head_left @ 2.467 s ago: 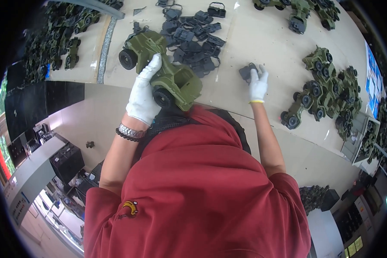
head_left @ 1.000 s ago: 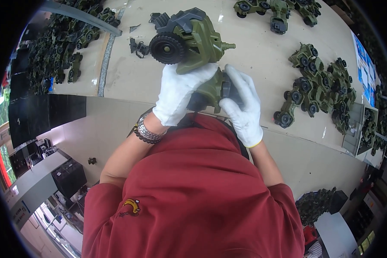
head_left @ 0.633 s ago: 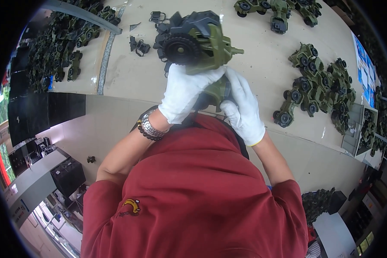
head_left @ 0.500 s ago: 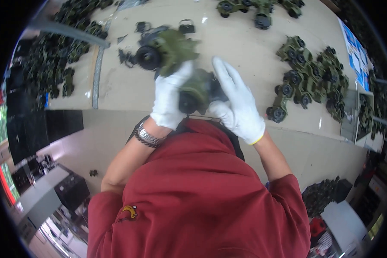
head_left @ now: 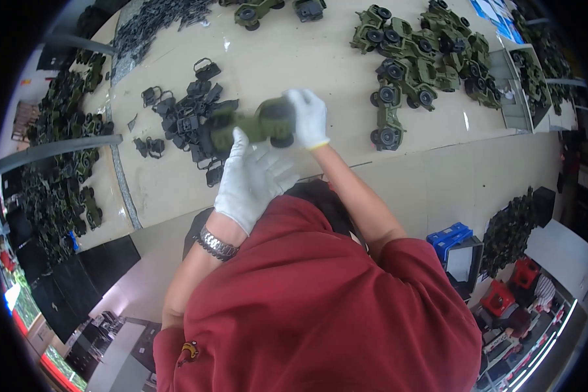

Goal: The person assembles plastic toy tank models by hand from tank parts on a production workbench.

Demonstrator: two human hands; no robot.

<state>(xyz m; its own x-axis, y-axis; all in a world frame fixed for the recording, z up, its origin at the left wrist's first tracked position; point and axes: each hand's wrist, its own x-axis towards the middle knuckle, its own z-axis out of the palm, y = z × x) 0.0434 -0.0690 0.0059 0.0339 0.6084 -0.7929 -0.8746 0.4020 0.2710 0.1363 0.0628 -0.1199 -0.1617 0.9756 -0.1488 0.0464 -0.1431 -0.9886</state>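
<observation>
The toy vehicle [head_left: 277, 117], green with black wheels and blurred, is off the surface [head_left: 274, 55], slanting between the two hands. The right hand [head_left: 309, 119] has its fingers closed around the vehicle's right end. The left hand [head_left: 248, 186] is open, palm toward the vehicle, its fingers spread below the vehicle's underside and its thumb pointing up across the lower edge; whether the thumb touches it, I cannot tell. The vehicle's left end overlaps the pile of dark grey parts [head_left: 188, 123] in view.

The surface's near edge runs just below the hands, beside the person's waist. Bare surface stretches beyond the vehicle, and another bare stretch separates the right hand from the cluster of green vehicles [head_left: 389, 98]. Farther right, a pale grey box [head_left: 517, 122] stands near that cluster. On the left, a grey strip [head_left: 123, 186] crosses the surface, well apart from the left hand.
</observation>
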